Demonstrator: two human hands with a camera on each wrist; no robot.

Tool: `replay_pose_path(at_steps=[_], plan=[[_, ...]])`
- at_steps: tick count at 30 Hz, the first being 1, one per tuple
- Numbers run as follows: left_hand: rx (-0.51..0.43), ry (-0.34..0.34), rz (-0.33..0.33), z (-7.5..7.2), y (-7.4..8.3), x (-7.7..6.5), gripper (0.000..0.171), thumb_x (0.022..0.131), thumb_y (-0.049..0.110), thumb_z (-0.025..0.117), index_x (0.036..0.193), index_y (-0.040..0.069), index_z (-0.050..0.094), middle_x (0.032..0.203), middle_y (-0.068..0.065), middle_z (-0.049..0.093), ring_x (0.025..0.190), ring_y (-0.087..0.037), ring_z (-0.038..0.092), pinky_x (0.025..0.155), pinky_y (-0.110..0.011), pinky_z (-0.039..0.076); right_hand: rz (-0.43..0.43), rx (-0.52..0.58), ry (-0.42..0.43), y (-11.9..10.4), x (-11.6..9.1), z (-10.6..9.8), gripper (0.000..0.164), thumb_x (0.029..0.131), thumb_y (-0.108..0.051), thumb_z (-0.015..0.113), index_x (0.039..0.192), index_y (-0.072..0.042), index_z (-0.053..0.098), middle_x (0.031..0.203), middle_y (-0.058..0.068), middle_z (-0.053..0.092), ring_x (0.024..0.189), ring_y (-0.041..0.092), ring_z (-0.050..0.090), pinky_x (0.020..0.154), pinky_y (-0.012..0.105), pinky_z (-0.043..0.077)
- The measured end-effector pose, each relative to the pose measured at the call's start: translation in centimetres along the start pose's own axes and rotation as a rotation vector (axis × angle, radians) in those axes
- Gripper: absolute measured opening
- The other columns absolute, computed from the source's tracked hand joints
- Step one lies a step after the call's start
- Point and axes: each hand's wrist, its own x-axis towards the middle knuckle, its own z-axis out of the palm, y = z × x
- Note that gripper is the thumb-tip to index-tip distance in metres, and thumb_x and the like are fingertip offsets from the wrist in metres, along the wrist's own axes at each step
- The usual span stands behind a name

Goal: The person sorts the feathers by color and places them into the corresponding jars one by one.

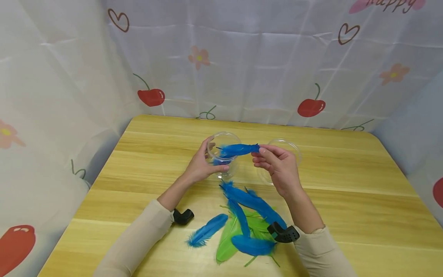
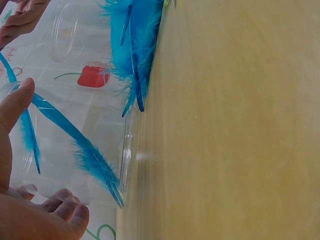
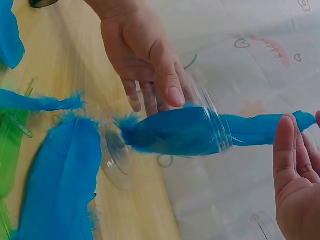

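A clear plastic cup (image 1: pixel 228 173) is held upright just above or on the table by my left hand (image 1: pixel 200 166), thumb on the near side and fingers round the far side. Inside the cup lies a blue feather (image 2: pixel 82 140), reaching down to its base. My right hand (image 1: pixel 281 169) pinches another blue feather (image 1: pixel 242 149) by its tip, between thumb and fingers. This feather lies nearly level across the rim, its quill end over the cup's mouth.
A second clear cup (image 1: pixel 297 148) stands behind my right hand. Nearer me is a pile of blue feathers (image 1: pixel 254 201) over green feathers (image 1: pixel 228 240). One blue feather (image 1: pixel 207 231) lies apart, left of the pile. A printed cloth (image 1: pixel 242 77) hangs behind the table (image 1: pixel 346 211).
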Motion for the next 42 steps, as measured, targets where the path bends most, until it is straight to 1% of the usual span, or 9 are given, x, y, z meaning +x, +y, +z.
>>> replay_pose_path(at_steps=[6,16,19,23,30,34,36,42], plan=[[0.002,0.002,-0.005,0.1,0.0,0.0,0.105,0.076,0.035,0.087,0.156,0.025,0.02,0.154,-0.016,0.036,0.136,-0.042,0.038,0.108,-0.056,0.036,0.009,-0.02,-0.017,0.0,-0.1,0.1,0.02,0.1,-0.009,0.057,0.096,-0.013,0.076,0.088,0.004,0.075,0.075,0.016,0.072,0.074,0.028,0.058],[-0.006,0.003,-0.003,0.0,-0.1,0.1,0.103,0.077,0.03,0.087,0.156,0.024,0.021,0.155,-0.017,0.034,0.136,-0.042,0.038,0.108,-0.055,0.036,0.019,-0.031,-0.017,-0.1,-0.3,0.0,0.022,0.101,-0.008,0.057,0.095,-0.015,0.076,0.087,0.004,0.075,0.074,0.015,0.072,0.074,0.028,0.058],[-0.005,0.002,-0.006,0.0,0.0,0.0,0.103,0.077,0.03,0.087,0.156,0.024,0.02,0.155,-0.017,0.034,0.136,-0.042,0.038,0.108,-0.054,0.036,0.018,-0.047,-0.019,0.0,-0.4,0.0,0.019,0.1,-0.008,0.057,0.097,-0.012,0.076,0.087,0.004,0.075,0.074,0.015,0.072,0.074,0.028,0.058],[-0.001,0.004,-0.014,0.0,0.1,-0.1,0.104,0.077,0.03,0.087,0.156,0.024,0.02,0.155,-0.016,0.035,0.136,-0.041,0.038,0.108,-0.054,0.036,0.021,-0.086,-0.021,0.1,-0.7,-0.3,0.016,0.1,-0.006,0.058,0.101,-0.005,0.074,0.088,0.005,0.075,0.074,0.015,0.072,0.073,0.029,0.058],[0.002,0.004,-0.014,0.0,0.2,-0.1,0.103,0.078,0.031,0.086,0.156,0.024,0.02,0.155,-0.016,0.035,0.135,-0.042,0.039,0.108,-0.054,0.036,0.045,-0.133,-0.046,0.4,-1.2,-0.7,0.017,0.099,-0.005,0.058,0.099,-0.011,0.075,0.087,0.005,0.075,0.073,0.016,0.071,0.072,0.029,0.058],[0.001,0.002,-0.014,0.0,0.2,-0.1,0.103,0.078,0.031,0.086,0.156,0.024,0.02,0.155,-0.016,0.034,0.136,-0.042,0.038,0.108,-0.055,0.036,0.058,-0.145,-0.051,0.6,-1.5,-0.9,0.015,0.099,-0.005,0.059,0.1,-0.009,0.074,0.086,0.005,0.074,0.073,0.017,0.071,0.072,0.029,0.058],[0.002,0.002,-0.013,0.0,0.2,-0.1,0.103,0.078,0.031,0.086,0.156,0.024,0.02,0.155,-0.016,0.034,0.136,-0.042,0.038,0.108,-0.055,0.036,0.062,-0.157,-0.054,0.7,-1.7,-1.0,0.014,0.099,-0.005,0.059,0.102,-0.005,0.073,0.086,0.006,0.074,0.073,0.017,0.071,0.072,0.029,0.058],[0.003,0.003,-0.013,0.0,0.2,-0.1,0.103,0.078,0.031,0.086,0.157,0.023,0.02,0.155,-0.016,0.034,0.136,-0.042,0.038,0.108,-0.056,0.036,0.061,-0.237,-0.081,1.2,-2.0,-1.3,0.018,0.099,-0.008,0.06,0.106,0.005,0.07,0.087,0.005,0.074,0.074,0.018,0.071,0.073,0.03,0.058]])
